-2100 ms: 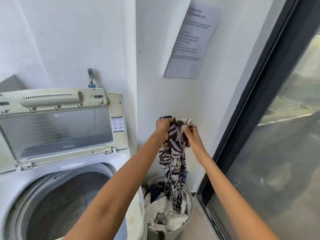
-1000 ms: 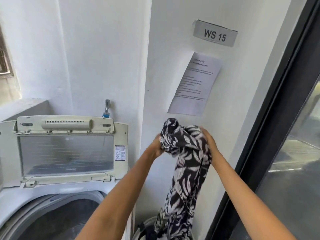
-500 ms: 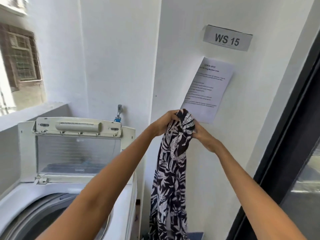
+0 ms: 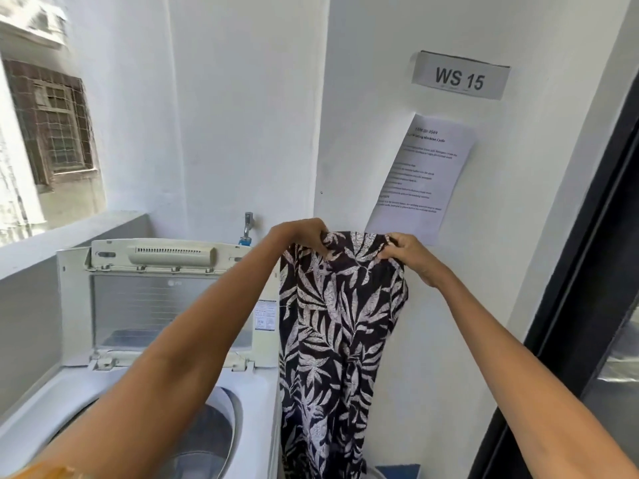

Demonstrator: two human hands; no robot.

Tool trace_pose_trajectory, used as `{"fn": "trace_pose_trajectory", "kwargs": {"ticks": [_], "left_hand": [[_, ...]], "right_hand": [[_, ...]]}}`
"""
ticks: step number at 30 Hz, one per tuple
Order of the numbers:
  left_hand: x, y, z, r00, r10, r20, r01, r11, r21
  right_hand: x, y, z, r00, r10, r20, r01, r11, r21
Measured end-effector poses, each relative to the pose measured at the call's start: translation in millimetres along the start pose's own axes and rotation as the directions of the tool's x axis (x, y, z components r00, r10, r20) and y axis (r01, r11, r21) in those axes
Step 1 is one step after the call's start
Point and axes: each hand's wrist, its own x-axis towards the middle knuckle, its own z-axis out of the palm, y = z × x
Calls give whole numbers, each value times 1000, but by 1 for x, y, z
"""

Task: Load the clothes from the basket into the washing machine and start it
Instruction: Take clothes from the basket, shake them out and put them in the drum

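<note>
A long black garment with a white leaf print (image 4: 332, 340) hangs spread out in front of the wall, to the right of the washing machine. My left hand (image 4: 304, 233) pinches its top left corner and my right hand (image 4: 408, 254) pinches its top right corner. The white top-loading washing machine (image 4: 256, 385) stands at lower left with its lid (image 4: 166, 302) raised upright, and its drum opening (image 4: 207, 433) shows behind my left forearm. The basket is mostly out of view below the garment.
A white wall corner rises behind the machine, with a tap (image 4: 247, 226) above the lid. A printed sheet (image 4: 422, 178) and a "WS 15" sign (image 4: 460, 79) hang on the wall. A dark door frame (image 4: 570, 305) runs down the right. A ledge (image 4: 52, 243) lies at left.
The garment was bunched between both hands over the basket. It has been lifted, and my hands have moved apart, spreading its top edge flat. My view has tilted upward.
</note>
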Motion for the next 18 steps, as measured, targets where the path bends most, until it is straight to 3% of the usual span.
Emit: {"fn": "trace_pose_trajectory", "kwargs": {"ticks": [1,3,5,7,9,11,13,14,16,17,18], "left_hand": [[-1,-3,-2,999,-17,-36,16,999,-32],[-5,-10,-5,968,-70,-242,48,995,-93],[-11,-14,-6,853,-149,-501,87,985,-146],[-13,-15,-7,749,-193,-634,86,977,-196],[-17,-16,-10,725,-162,-670,127,987,-102],[-15,-23,-15,751,-97,-653,196,977,80],[-15,-28,-23,747,-117,-654,236,967,97],[-14,-26,-27,718,-151,-680,212,977,6],[-14,-10,-33,606,-296,-738,42,939,-342],[-13,0,-36,573,-388,-721,-102,840,-533],[-12,12,-38,608,-446,-656,-223,697,-681]], "right_hand": [[-2,0,1,996,23,85,-17,997,-75],[-9,5,2,947,140,290,-40,945,-325],[-15,13,1,910,229,346,-24,862,-507],[-20,11,-5,957,216,193,-81,840,-537],[-22,6,-13,993,31,-114,-95,783,-614],[-17,-8,-26,920,-129,-371,-160,738,-655],[-10,-31,-41,833,-76,-548,-259,821,-508],[-5,-44,-48,822,-37,-568,-257,866,-428],[4,-69,-54,797,-49,-602,-186,929,-321],[8,-82,-53,770,-74,-634,-135,952,-275],[13,-94,-48,742,-101,-663,-69,972,-225]]}}
